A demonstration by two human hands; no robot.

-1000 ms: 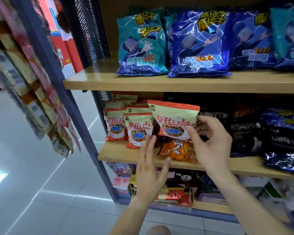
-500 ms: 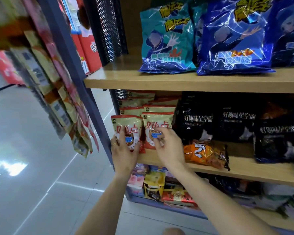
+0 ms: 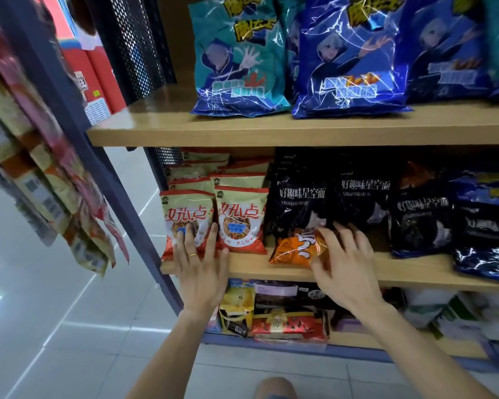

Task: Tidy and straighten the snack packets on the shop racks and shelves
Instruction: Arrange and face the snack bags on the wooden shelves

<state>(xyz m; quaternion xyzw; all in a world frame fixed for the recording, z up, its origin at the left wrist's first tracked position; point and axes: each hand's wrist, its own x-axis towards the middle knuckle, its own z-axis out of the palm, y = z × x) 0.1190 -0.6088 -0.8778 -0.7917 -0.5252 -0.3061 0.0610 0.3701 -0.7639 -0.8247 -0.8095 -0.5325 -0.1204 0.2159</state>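
Observation:
Two rows of red-and-cream snack packets stand upright at the left end of the middle shelf (image 3: 274,268). My left hand (image 3: 200,267) rests with straight fingers against the front left packet (image 3: 185,210); the second front packet (image 3: 241,214) stands beside it. An orange packet (image 3: 296,249) lies flat on the shelf in front of the black packets (image 3: 300,197). My right hand (image 3: 344,262) is spread over the orange packet's right end, thumb and fingers touching it without closing round it.
The top shelf (image 3: 242,133) carries teal (image 3: 236,61) and blue (image 3: 352,61) bags. Mixed boxes and packets (image 3: 285,323) fill the bottom shelf. A hanging rack of packet strips (image 3: 55,182) juts out at the left beside the dark metal upright (image 3: 121,203).
My right hand set a red-and-cream packet into the front row, then moved right onto the orange packet. My left hand stayed against the left front packet.

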